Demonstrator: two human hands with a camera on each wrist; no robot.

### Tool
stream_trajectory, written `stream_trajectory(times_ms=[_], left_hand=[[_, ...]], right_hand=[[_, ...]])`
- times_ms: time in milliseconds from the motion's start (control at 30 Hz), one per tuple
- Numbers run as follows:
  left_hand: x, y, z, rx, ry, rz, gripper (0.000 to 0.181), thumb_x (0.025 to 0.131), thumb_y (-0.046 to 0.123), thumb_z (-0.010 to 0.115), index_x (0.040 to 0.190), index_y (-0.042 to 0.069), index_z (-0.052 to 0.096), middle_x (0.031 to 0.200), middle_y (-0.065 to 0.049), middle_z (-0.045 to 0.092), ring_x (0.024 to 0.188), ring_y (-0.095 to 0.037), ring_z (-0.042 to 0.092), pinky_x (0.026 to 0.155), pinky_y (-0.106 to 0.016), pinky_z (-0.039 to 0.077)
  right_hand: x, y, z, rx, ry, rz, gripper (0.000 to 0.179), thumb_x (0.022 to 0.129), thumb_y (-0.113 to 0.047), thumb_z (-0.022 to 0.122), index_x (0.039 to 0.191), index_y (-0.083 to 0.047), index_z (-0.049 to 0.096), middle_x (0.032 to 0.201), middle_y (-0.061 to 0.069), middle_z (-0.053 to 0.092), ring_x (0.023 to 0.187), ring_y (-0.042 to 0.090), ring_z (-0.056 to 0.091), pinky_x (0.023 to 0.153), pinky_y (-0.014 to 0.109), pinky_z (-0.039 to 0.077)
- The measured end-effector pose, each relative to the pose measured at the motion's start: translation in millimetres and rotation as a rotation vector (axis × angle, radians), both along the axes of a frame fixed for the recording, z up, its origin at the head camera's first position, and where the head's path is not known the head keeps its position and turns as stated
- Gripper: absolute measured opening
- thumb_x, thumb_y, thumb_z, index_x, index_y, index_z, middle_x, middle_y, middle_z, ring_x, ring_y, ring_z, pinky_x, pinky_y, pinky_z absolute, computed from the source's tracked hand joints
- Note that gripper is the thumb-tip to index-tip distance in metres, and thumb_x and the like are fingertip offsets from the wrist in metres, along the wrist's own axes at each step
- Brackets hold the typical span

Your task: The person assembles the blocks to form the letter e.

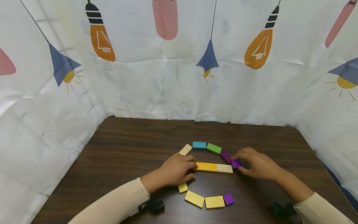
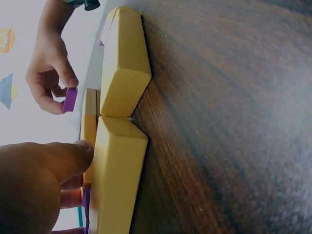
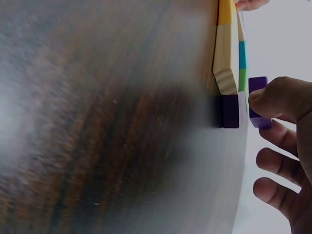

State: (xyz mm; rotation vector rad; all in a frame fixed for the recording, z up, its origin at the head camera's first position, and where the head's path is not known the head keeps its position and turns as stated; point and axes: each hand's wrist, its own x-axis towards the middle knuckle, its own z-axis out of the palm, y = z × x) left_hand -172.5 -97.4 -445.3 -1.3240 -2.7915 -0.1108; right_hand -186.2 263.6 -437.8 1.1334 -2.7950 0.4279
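Note:
My right hand (image 1: 258, 163) pinches a small purple block (image 3: 258, 102) between thumb and fingers, just beyond the right end of the middle row. Beside it lies a darker purple block (image 1: 226, 156) on the curved line. The middle row shows an orange-yellow block (image 1: 206, 167) and a plain wood block (image 1: 224, 168). My left hand (image 1: 174, 170) lies over the left side of the arrangement, fingertips by the orange-yellow block's left end, holding nothing that I can see. It hides part of the line, though a purple piece (image 2: 86, 207) shows beside its fingers in the left wrist view.
Along the top curve lie a pale wood block (image 1: 185, 150), a blue block (image 1: 199, 145) and a green block (image 1: 214, 148). Yellow blocks (image 1: 194, 199) and a purple block (image 1: 228, 199) form the lower curve. Everything lies on a dark wooden table (image 1: 134, 137) before a patterned curtain (image 1: 139, 87).

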Motion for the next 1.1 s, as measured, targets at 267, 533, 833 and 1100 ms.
stream_trajectory(times_ms=[267,533,833,1100], left_hand=[[0.5,1.3,0.7,-0.009,-0.002,0.003,0.03,0.098,0.046,0.067,0.119,0.025,0.073,0.126,0.005,0.064,0.108,-0.012,0.064,0.088,-0.04,0.049],[1.2,1.9,1.1,-0.008,-0.004,0.009,0.03,0.098,0.046,0.067,0.119,0.025,0.073,0.126,0.005,0.064,0.108,-0.012,0.064,0.088,-0.04,0.049],[1.0,0.8,1.0,-0.002,-0.003,0.01,0.029,0.098,0.045,0.068,0.118,0.025,0.073,0.126,0.005,0.064,0.107,-0.012,0.064,0.088,-0.039,0.049],[1.2,0.5,1.1,0.001,-0.009,0.007,0.03,0.098,0.045,0.067,0.12,0.025,0.073,0.126,0.005,0.064,0.108,-0.011,0.064,0.088,-0.039,0.049]], right_hand=[[13.0,1,-0.4,-0.029,-0.013,0.049,0.035,0.083,-0.02,0.085,0.116,-0.022,0.073,0.116,-0.009,0.064,0.105,0.014,0.062,0.076,0.032,0.058],[25.4,2,-5.9,-0.04,-0.025,0.122,0.04,0.081,-0.019,0.086,0.118,-0.022,0.071,0.117,-0.009,0.064,0.106,0.01,0.061,0.078,0.033,0.058],[37.3,-2,-9.6,-0.039,-0.056,0.176,0.04,0.081,-0.018,0.085,0.119,-0.024,0.07,0.117,-0.009,0.063,0.106,0.008,0.06,0.08,0.033,0.057],[45.2,-6,-10.9,-0.049,-0.1,0.208,0.041,0.082,-0.017,0.085,0.117,-0.029,0.068,0.119,-0.013,0.062,0.108,0.007,0.06,0.082,0.034,0.057]])
